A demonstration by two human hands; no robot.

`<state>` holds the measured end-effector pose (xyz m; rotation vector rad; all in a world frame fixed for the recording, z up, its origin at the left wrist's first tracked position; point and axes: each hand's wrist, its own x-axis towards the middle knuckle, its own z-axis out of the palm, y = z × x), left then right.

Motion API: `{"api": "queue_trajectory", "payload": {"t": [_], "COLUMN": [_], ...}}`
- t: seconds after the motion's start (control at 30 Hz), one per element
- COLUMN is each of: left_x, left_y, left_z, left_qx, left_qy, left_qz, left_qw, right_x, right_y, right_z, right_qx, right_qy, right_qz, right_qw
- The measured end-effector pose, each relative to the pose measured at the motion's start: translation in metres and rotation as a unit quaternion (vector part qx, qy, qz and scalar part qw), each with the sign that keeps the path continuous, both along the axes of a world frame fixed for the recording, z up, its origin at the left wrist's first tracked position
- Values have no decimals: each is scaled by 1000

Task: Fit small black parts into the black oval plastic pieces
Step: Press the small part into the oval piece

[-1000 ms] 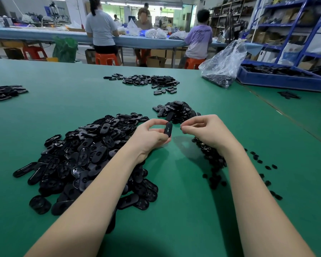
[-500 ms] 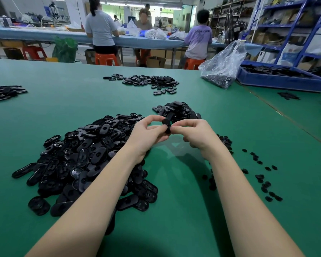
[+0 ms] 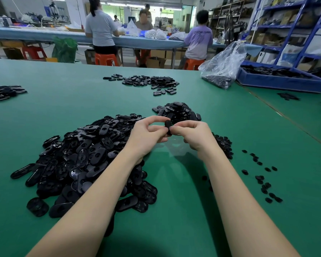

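- Both hands meet above the green felt-like table (image 3: 174, 210), raised off its surface, between the heaps.
- The left hand (image 3: 146, 134) curls thumb and forefinger round a black oval plastic piece (image 3: 168, 125), held on edge so only its rounded rim shows.
- The right hand (image 3: 193, 134) pinches the same piece from the other side with bent fingers (image 3: 176, 129); whether a small insert sits under them cannot be told.
- Left of the arms lies a large heap of oval pieces (image 3: 85, 160), glossy, flat, round-ended, many with a keyhole-shaped opening in the middle.
- Just beyond the hands is a smaller, tighter mound of oval pieces (image 3: 178, 111).
- By the right wrist is a pile of small black parts (image 3: 223, 145), with loose small parts (image 3: 263, 180) scattered further right, dull and button-like.
- A crinkled clear plastic bag (image 3: 224, 65) stands at the far edge beside a blue tray (image 3: 278, 84) of dark pieces.
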<state>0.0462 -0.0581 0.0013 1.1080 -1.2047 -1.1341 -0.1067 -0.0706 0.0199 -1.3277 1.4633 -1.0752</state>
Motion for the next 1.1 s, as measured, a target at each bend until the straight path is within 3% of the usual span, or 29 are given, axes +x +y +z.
{"api": "queue_trajectory", "payload": {"t": [0.13,0.3,0.43,0.63,1.1], "left_x": [2,4,6,8,-2], "left_y": [0,-1,-1,-2,-1], "left_z": [2,7,10,8,3], "left_qx": [3,42,75,75,75], "left_qy": [2,97,137,46,72], "left_qz": [-2,-19,-34,-19,-15], "left_qw": [1000,994,987,996,994], "right_x": [-1,-4,-7,-11,-17], "right_y": [0,3,1,-3,-10], "right_z": [0,2,2,0,-3], "right_qx": [-4,15,-2,-20,-37], "right_qy": [3,-55,-48,-16,33], "right_qz": [-1,41,48,84,71], "right_qw": [1000,998,998,996,996]}}
